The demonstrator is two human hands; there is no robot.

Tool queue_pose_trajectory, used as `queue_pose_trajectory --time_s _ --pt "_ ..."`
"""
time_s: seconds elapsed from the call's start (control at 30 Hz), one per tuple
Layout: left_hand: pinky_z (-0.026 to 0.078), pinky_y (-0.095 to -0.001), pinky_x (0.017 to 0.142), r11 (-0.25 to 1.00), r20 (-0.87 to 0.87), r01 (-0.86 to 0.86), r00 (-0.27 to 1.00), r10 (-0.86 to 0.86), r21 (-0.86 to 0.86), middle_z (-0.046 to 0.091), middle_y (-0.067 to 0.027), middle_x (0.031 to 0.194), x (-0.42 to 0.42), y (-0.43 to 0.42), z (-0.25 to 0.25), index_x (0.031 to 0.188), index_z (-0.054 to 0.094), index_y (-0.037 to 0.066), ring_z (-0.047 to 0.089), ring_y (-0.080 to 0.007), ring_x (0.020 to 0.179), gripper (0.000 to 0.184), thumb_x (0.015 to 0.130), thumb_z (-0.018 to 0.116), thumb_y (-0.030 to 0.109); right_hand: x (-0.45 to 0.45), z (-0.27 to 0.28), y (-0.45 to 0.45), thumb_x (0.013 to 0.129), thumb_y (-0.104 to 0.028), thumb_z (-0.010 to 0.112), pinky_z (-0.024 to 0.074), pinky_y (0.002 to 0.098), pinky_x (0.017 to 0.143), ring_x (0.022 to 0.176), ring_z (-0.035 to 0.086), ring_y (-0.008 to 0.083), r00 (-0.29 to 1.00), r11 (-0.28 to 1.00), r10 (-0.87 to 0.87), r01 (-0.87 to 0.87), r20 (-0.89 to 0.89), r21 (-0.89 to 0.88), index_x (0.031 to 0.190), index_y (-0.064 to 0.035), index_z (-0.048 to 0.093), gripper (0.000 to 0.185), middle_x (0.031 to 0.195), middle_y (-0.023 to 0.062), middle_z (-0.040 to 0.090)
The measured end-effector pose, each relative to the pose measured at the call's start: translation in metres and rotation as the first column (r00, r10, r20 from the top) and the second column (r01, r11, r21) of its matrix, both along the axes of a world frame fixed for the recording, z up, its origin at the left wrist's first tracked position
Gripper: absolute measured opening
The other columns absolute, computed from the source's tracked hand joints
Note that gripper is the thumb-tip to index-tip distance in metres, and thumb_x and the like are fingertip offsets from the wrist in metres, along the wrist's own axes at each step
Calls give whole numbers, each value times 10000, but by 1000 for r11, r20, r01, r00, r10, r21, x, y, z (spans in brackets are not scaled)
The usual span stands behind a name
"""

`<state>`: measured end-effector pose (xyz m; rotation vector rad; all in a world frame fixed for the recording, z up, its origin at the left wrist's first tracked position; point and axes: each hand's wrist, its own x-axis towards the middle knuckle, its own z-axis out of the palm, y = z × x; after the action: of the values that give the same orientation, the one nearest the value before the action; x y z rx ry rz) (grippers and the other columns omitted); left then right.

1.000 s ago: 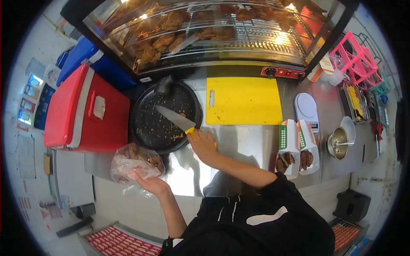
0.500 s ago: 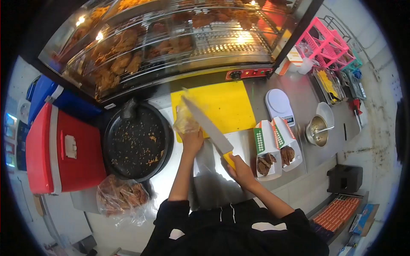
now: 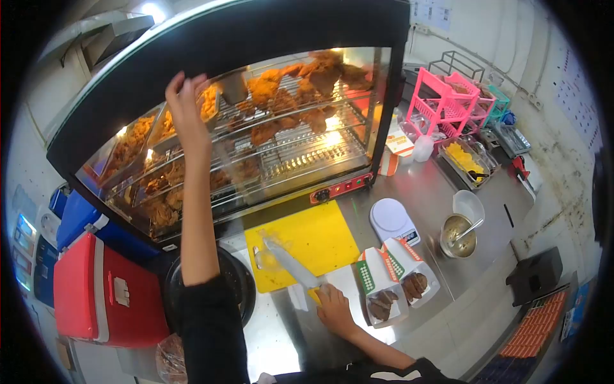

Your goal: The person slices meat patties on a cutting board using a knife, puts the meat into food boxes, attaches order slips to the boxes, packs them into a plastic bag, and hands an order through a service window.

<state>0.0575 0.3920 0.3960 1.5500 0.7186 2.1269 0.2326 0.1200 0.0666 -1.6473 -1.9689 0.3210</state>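
Observation:
My left hand (image 3: 187, 105) is raised in front of the warming cabinet (image 3: 307, 38), near its black top frame. Its fingers are stretched upward and look bare; whether they touch the frame I cannot tell. In my right hand (image 3: 336, 312) is the yellow handle of a large knife (image 3: 292, 262). The blade points away to the left, over or on the yellow cutting board (image 3: 320, 237), which has crumbs and smears on it. Two paper boxes hold sliced brown meat, a left box (image 3: 387, 307) and a right box (image 3: 416, 286), just right of my right hand.
Fried pieces (image 3: 281, 102) fill racks behind the cabinet glass. A white scale (image 3: 391, 221), a metal bowl (image 3: 458, 238) with a spoon and pink baskets (image 3: 441, 96) stand right. Left are a red cooler (image 3: 109, 294) and a black round pan (image 3: 246, 301), partly behind my left arm.
My left hand has left the board and the clear plastic it held, rising to the cabinet. The view has tilted up. The knife stays in my right hand, its blade over the board.

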Motion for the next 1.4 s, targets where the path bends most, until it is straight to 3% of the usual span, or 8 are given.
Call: queue_pose_trajectory --time_s 0.27,0.47,0.63,0.67,0.73,0.83,1.0,1.4 --pt "517 -329 685 936 109 152 986 -123 -318 549 -248 1090 110 43 133 1358 82 6 628 -257 864 901 803 504 576 134 53 -56 692 -64 599 414 390 747 876 543 288 981 980 -81 111 -174 168 952 -66 564 262 922 111 546" --pt "420 -370 902 988 -361 -20 932 -38 -154 468 -168 1231 65 84 109 1317 317 55 500 -249 1096 662 821 552 424 271 48 -78 774 -80 568 450 322 612 684 589 255 844 848 -488 518 -220 107 872 -16 590 119 782 114 603" --pt "419 -293 792 839 -805 -475 588 80 -264 560 -111 1107 111 -122 -30 1202 514 88 535 -190 949 427 885 445 367 336 -2 -58 814 -167 548 450 401 664 715 588 315 890 894 -432 444 -143 65 972 -17 572 220 872 139 598" --pt "416 -278 749 889 -966 -428 112 232 163 585 -80 995 77 -139 -93 1135 570 85 539 -168 844 314 882 453 230 340 -8 -54 814 -167 548 450 401 664 715 588 315 893 898 -425 437 -151 57 972 -17 572 220 872 139 598" --pt "423 -303 774 620 -683 -368 611 -401 -693 612 -106 989 104 -214 -179 1062 607 58 558 -202 858 294 839 418 26 341 -17 -47 833 -222 519 439 442 694 753 576 370 911 897 -363 284 -198 -338 980 -14 561 259 846 179 599" --pt "413 -386 848 713 -687 -290 632 -358 -638 575 -207 1004 126 -282 -332 1019 572 -20 534 -340 962 234 875 417 81 340 -27 -44 847 -242 487 427 457 697 772 560 398 957 835 -283 218 -55 -504 947 -12 550 259 806 229 585" --pt "415 -420 798 533 -717 -488 553 -424 -691 570 -235 934 208 -300 -356 971 571 -63 539 -372 910 399 871 477 311 328 -49 -69 831 -167 486 417 494 643 709 550 429 895 868 -420 348 -151 -355 869 -8 531 169 702 254 560" --pt "419 -452 651 656 -891 -643 441 -105 -396 568 -259 768 213 -332 -416 820 570 -101 536 -395 710 269 824 516 163 418 -6 -204 867 -195 436 413 495 661 733 536 434 802 836 -495 334 -334 -436 834 3 539 226 743 249 560"
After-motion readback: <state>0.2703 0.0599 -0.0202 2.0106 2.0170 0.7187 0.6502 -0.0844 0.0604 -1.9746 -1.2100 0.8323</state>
